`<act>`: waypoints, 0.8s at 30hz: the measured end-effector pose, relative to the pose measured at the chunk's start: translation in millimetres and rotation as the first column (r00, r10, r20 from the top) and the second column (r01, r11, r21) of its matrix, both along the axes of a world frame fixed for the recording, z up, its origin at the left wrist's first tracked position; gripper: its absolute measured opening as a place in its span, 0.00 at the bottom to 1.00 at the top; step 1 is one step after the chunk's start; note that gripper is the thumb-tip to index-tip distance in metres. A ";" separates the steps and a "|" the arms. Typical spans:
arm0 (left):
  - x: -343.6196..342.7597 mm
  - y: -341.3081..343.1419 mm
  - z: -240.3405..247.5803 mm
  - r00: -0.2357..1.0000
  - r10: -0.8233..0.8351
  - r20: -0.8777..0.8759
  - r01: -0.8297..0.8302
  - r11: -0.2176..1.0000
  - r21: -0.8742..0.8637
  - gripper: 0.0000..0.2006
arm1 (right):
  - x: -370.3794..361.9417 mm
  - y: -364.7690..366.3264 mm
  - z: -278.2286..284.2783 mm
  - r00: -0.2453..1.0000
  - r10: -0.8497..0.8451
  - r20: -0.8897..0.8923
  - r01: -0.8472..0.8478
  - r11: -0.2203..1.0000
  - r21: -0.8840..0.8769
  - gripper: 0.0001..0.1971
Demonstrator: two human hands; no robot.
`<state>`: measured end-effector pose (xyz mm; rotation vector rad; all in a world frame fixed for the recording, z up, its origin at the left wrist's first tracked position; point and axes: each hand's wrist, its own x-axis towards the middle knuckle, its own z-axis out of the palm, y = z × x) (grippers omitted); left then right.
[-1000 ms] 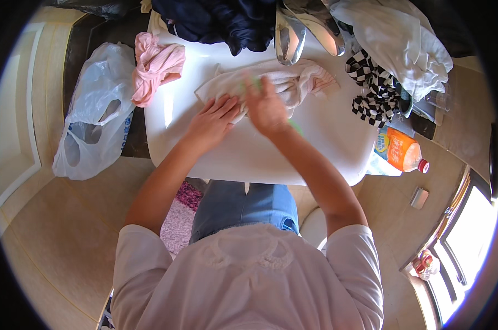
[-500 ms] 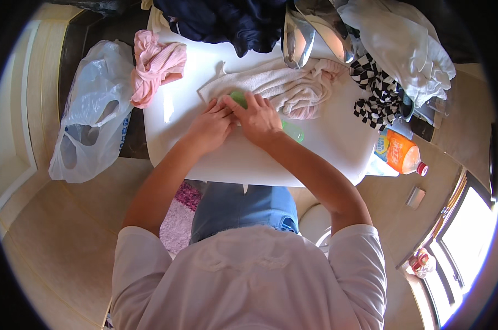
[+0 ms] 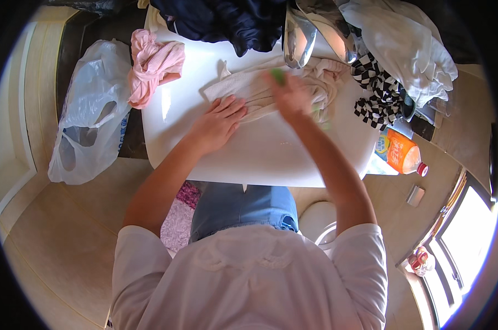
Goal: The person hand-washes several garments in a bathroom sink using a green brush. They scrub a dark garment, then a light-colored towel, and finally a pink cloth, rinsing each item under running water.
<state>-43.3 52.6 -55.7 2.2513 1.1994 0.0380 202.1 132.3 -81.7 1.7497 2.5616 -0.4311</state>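
A damp-looking cream cloth garment [image 3: 232, 87] lies wrinkled across a white surface with rounded corners [image 3: 260, 159]. My left hand [image 3: 215, 126] rests flat on the garment's near left edge, fingers stretched out. Over the garment's middle, my right hand [image 3: 294, 99] is closed around what looks like a green scrubbing brush [image 3: 278, 76]. The brush's green end shows past the fingers, and a paler green part shows by the wrist. Both the right hand and the brush are blurred by motion, and the brush's underside is hidden.
Pink cloth [image 3: 155, 69] hangs at the surface's left edge beside a white plastic bag [image 3: 92, 110]. Dark clothing [image 3: 221, 25] and a shiny metal tap [image 3: 298, 41] stand behind. At right are black-and-white checked fabric [image 3: 378, 93], white fabric [image 3: 406, 49] and an orange bottle [image 3: 400, 151].
My right hand has swept right and away from me with the green brush, leaving the left hand. The left hand has flattened onto the garment, shifting slightly right.
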 end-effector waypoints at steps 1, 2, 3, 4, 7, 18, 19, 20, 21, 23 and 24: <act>0.4 0.8 1.1 1.000 0.001 -0.007 -0.002 1.000 -0.018 0.21 | 20.4 10.2 -1.9 0.996 -0.080 0.049 0.080 0.997 0.004 0.25; 3.1 3.3 3.5 1.000 0.005 -0.011 -0.006 0.999 -0.034 0.22 | 33.1 15.1 -3.2 0.992 -0.081 0.098 0.066 0.987 0.146 0.25; 5.7 1.9 4.5 1.000 0.006 -0.013 -0.007 0.998 -0.057 0.22 | 40.0 14.2 -5.7 0.985 -0.091 0.148 0.046 0.959 0.278 0.26; 6.4 2.5 4.2 1.000 0.004 -0.021 -0.005 0.998 -0.059 0.22 | 28.3 14.8 -8.7 0.984 -0.134 0.119 0.095 0.953 0.286 0.28; 7.2 3.2 5.8 0.997 -0.001 -0.083 -0.006 0.996 -0.085 0.22 | -35.7 -19.9 -17.1 0.968 0.186 -0.170 -0.119 0.931 0.344 0.29; 8.5 2.2 2.8 0.999 0.003 -0.036 -0.006 0.997 -0.073 0.22 | -21.2 -1.1 -14.7 0.998 0.065 -0.022 -0.058 0.971 0.231 0.24; 8.8 3.2 4.4 0.995 -0.018 -0.094 0.007 0.994 -0.112 0.22 | -45.4 -17.3 -11.9 0.957 0.200 -0.209 -0.132 0.945 0.298 0.24; 8.7 5.5 7.5 0.987 -0.045 -0.152 0.022 0.988 -0.152 0.22 | -61.9 -33.2 -3.3 0.948 0.229 -0.221 -0.179 0.958 0.225 0.26; 8.0 7.4 9.6 0.975 -0.071 -0.211 0.030 0.981 -0.190 0.22 | -71.3 -39.3 6.6 0.936 0.260 -0.237 -0.228 0.961 0.155 0.28; 7.1 0.7 7.0 0.999 0.007 -0.046 -0.011 0.996 -0.084 0.20 | -30.5 -7.9 -21.0 0.984 0.176 -0.032 -0.170 0.974 0.147 0.25; 4.8 -1.3 4.4 0.998 0.050 0.035 -0.049 0.998 -0.032 0.19 | -8.0 6.5 -12.5 0.995 -0.002 0.098 -0.006 0.997 0.078 0.25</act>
